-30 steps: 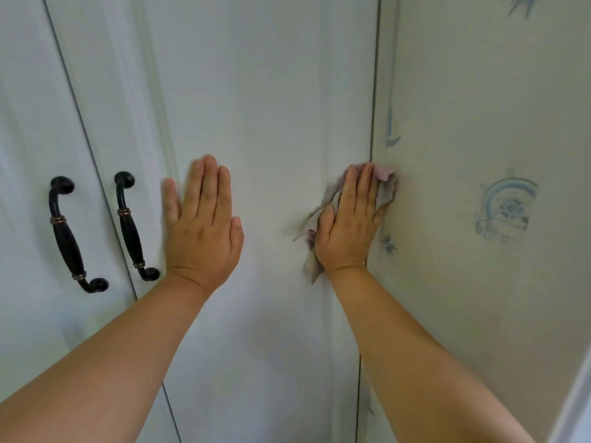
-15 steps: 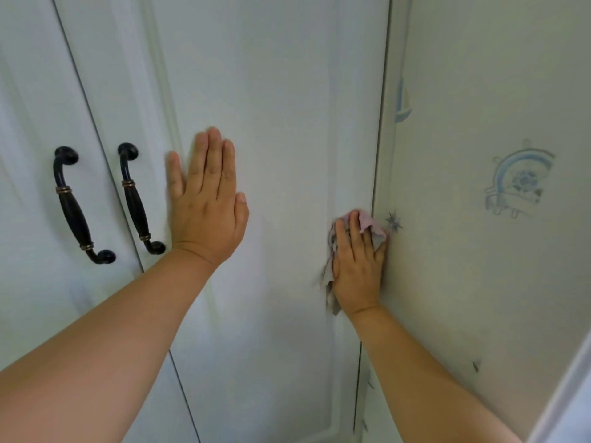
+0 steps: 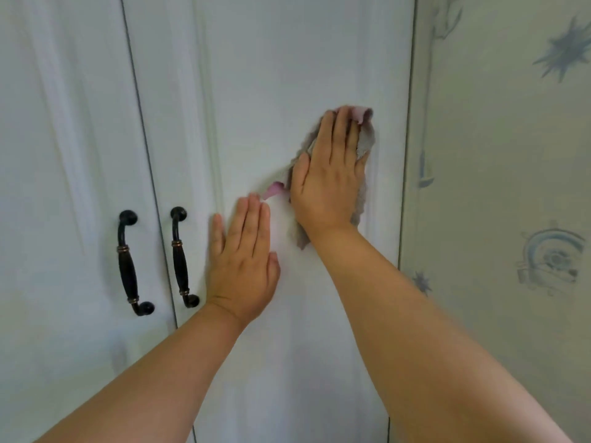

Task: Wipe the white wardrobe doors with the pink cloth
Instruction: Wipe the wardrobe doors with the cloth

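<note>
- Two hands on the right wardrobe door; wiping step is in hand, mid-stroke by my reading.
- Right hand: fingers straight and together, palm pressing the pink cloth flat against the panel, near the door's right edge beside the patterned wall. Cloth is bunched under the palm; edges show above the fingertips and below the wrist.
- Left hand: flat, fingers extended, holding nothing, braced on the same door just right of the black handles.
- Right forearm reaches up and forward; left sits lower.
- Next move likely calls for steady pressure and overlapping passes; left door looks not yet reached.
</note>
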{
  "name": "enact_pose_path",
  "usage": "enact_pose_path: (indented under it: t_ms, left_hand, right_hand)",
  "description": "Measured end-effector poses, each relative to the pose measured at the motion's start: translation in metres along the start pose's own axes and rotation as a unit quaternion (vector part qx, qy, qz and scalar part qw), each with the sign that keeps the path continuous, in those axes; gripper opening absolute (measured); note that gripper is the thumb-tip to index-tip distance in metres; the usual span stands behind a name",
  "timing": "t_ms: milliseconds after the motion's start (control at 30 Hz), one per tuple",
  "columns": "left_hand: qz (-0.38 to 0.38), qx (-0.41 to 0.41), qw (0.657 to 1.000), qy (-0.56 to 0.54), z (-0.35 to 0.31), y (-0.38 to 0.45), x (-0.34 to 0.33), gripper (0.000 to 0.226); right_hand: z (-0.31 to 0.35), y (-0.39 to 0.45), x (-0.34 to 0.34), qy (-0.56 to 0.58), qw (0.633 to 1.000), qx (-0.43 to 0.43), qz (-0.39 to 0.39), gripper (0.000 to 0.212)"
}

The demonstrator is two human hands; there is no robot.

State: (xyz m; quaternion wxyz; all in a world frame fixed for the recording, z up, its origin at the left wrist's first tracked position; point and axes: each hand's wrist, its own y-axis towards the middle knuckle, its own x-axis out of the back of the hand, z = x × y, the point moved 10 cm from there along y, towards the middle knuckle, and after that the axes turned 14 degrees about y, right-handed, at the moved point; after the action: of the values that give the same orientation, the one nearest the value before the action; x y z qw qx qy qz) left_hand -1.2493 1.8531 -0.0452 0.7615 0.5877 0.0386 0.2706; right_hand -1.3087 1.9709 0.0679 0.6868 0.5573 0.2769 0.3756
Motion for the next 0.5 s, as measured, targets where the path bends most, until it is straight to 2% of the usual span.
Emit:
enact_pose_path:
  t_ms: [100, 167, 233, 300, 367, 500]
  left_hand:
    - [0.032, -0.007, 0.999, -0.020, -0.004, -0.002, 0.007, 0.070]
    - [0.024, -0.013, 0.998, -0.050, 0.004, 0.003, 0.021, 0.068]
    - [-0.004, -0.039, 0.997, -0.067, 0.017, 0.017, 0.042, 0.057]
    - [-0.035, -0.060, 0.996, -0.055, 0.033, 0.036, 0.059, 0.036]
    - [-0.059, -0.045, 0.997, -0.036, 0.059, 0.055, 0.072, 0.026]
    - [-0.063, -0.003, 0.998, -0.013, 0.099, 0.068, 0.076, 0.027]
  right_hand:
    - [0.037, 0.033, -0.011, -0.006, 0.998, 0.057, 0.022, 0.064]
    - [0.071, 0.056, -0.023, -0.002, 0.995, 0.096, 0.039, 0.065]
    - [0.102, 0.072, -0.034, -0.002, 0.989, 0.134, 0.058, 0.065]
    - [0.123, 0.079, -0.045, -0.013, 0.983, 0.168, 0.078, 0.066]
    - [0.139, 0.083, -0.056, -0.024, 0.975, 0.200, 0.098, 0.065]
    - [0.158, 0.090, -0.060, -0.002, 0.970, 0.222, 0.097, 0.062]
